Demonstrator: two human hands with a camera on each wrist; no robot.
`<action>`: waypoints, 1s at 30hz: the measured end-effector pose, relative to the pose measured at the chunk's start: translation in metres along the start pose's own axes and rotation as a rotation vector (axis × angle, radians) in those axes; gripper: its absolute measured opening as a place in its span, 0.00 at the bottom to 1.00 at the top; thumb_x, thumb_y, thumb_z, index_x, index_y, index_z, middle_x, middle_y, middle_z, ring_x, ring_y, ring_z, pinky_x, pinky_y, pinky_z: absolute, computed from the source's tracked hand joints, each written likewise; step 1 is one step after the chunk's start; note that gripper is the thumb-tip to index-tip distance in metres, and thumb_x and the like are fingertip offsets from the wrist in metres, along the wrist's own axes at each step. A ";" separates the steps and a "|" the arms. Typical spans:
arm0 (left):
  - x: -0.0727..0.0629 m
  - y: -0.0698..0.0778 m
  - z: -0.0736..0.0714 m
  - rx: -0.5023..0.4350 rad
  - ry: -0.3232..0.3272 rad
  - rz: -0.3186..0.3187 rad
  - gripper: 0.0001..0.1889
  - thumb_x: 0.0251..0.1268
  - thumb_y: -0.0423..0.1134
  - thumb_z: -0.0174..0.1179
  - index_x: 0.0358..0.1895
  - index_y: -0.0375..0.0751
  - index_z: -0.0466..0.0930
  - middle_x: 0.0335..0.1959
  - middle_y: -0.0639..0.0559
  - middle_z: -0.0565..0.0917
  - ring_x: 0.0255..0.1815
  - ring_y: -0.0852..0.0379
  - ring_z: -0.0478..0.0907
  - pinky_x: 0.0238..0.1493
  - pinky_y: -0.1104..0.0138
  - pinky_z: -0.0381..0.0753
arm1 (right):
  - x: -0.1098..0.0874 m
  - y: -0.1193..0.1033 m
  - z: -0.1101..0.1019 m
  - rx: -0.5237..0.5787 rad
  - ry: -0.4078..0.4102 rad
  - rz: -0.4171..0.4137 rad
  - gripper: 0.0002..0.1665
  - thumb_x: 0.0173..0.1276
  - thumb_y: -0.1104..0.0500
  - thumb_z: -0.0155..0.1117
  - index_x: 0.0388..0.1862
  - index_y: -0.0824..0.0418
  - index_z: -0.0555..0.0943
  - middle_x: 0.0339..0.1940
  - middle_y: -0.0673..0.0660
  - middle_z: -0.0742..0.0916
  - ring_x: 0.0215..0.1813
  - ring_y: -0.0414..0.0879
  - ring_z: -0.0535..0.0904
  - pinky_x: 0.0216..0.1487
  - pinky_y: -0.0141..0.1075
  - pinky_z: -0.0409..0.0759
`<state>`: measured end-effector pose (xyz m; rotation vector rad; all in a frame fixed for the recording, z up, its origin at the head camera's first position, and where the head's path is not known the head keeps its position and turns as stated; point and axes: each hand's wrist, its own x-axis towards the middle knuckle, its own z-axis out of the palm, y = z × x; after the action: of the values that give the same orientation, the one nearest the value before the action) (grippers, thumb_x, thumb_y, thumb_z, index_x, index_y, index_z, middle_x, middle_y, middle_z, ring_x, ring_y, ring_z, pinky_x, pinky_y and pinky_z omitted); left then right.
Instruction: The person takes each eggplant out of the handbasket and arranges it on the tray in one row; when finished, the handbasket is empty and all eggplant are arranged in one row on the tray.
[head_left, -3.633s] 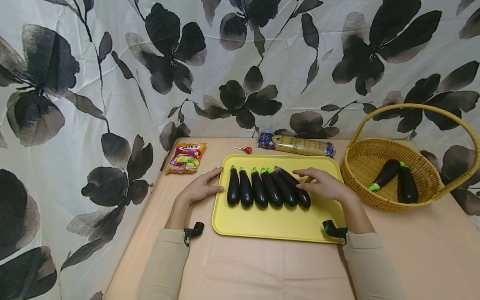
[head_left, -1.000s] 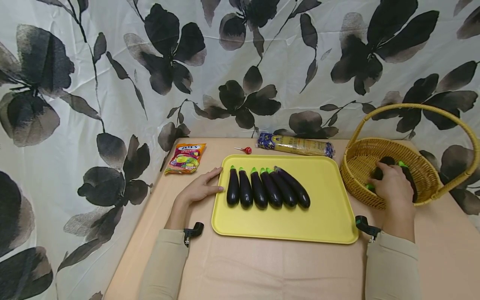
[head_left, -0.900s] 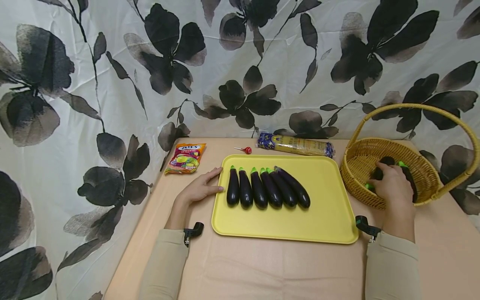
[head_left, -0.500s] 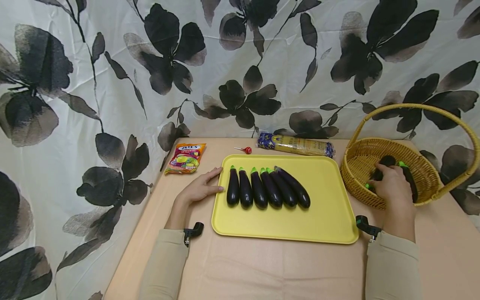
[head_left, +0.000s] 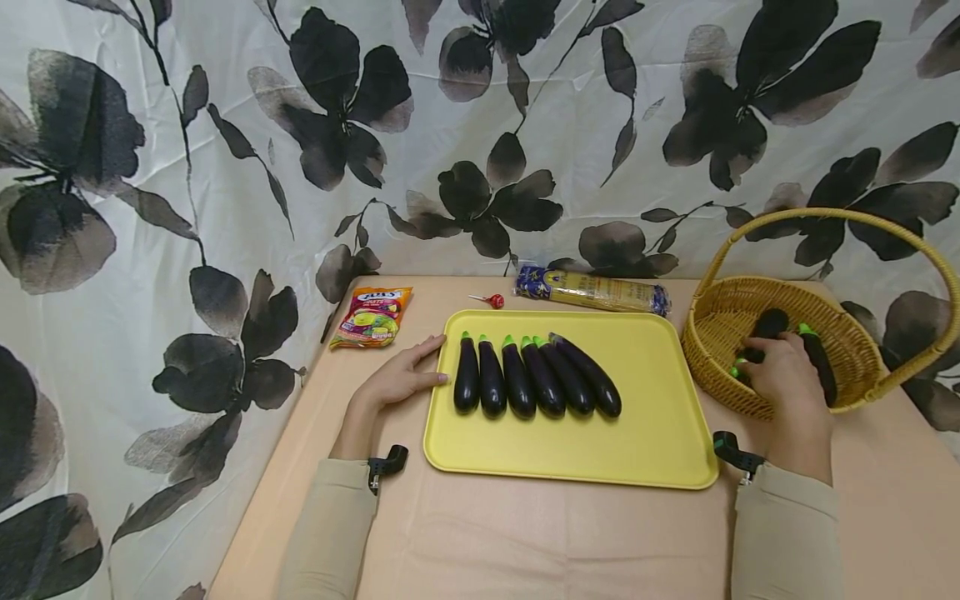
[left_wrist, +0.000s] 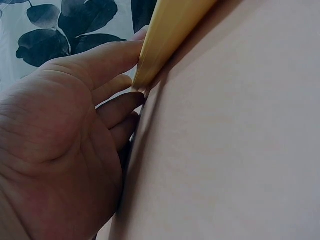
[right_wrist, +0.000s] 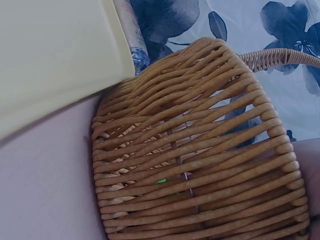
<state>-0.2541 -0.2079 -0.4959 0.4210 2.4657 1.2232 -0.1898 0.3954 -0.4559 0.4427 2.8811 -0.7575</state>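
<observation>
My right hand point(head_left: 787, 375) reaches down into the yellow wicker basket point(head_left: 705, 358) and grips an eggplant point(head_left: 771, 323). Its dark end shows beyond the fingers and its green cap to their left. A second eggplant point(head_left: 819, 362) lies in the basket just right of the hand. My left hand point(head_left: 401, 372) rests at the left edge of the yellow tray point(head_left: 570, 450), fingers extended. In the left wrist view, the left fingertips point(left_wrist: 131, 100) meet the tray's rim point(left_wrist: 165, 45). Several eggplants point(head_left: 520, 379) stand in a row on the tray, green caps mostly toward the back.
Behind the tray lie a long clear packet with blue ends point(head_left: 592, 289) and a red lollipop point(head_left: 495, 301). An orange candy bag point(head_left: 372, 317) lies at the back left. The basket's tall handle point(head_left: 832, 212) arches over its opening. A floral curtain point(head_left: 465, 125) hangs behind the table.
My right hand has moved from the row on the tray into the basket and taken hold of an eggplant there, which has shifted slightly. The left hand stays at the tray's edge.
</observation>
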 end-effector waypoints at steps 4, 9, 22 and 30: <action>0.000 0.000 0.000 0.000 0.002 -0.003 0.42 0.69 0.52 0.69 0.83 0.58 0.60 0.86 0.51 0.54 0.88 0.50 0.45 0.87 0.48 0.43 | -0.001 0.001 -0.001 -0.004 -0.012 -0.022 0.36 0.78 0.58 0.60 0.78 0.70 0.64 0.80 0.84 0.47 0.77 0.86 0.47 0.65 0.83 0.57; 0.001 0.000 0.000 0.002 0.004 -0.004 0.42 0.69 0.51 0.69 0.83 0.58 0.60 0.86 0.51 0.54 0.88 0.50 0.45 0.87 0.48 0.43 | -0.002 0.000 -0.002 0.001 -0.019 -0.026 0.35 0.78 0.57 0.60 0.78 0.70 0.65 0.80 0.84 0.47 0.78 0.85 0.45 0.66 0.82 0.57; 0.000 -0.001 -0.001 0.007 -0.003 0.008 0.43 0.68 0.53 0.69 0.83 0.57 0.59 0.86 0.49 0.53 0.88 0.48 0.45 0.87 0.47 0.43 | -0.002 0.003 -0.005 0.078 0.131 -0.114 0.31 0.81 0.52 0.59 0.71 0.74 0.73 0.76 0.86 0.58 0.76 0.85 0.51 0.72 0.79 0.54; 0.000 0.000 -0.001 -0.001 0.000 0.020 0.43 0.68 0.52 0.70 0.83 0.56 0.60 0.86 0.48 0.54 0.88 0.47 0.45 0.86 0.46 0.43 | -0.003 0.003 -0.007 0.195 0.209 -0.088 0.33 0.80 0.47 0.59 0.70 0.71 0.76 0.81 0.82 0.57 0.80 0.81 0.50 0.74 0.77 0.54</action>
<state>-0.2544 -0.2081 -0.4954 0.4465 2.4665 1.2318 -0.1866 0.4010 -0.4511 0.4429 3.0490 -1.0741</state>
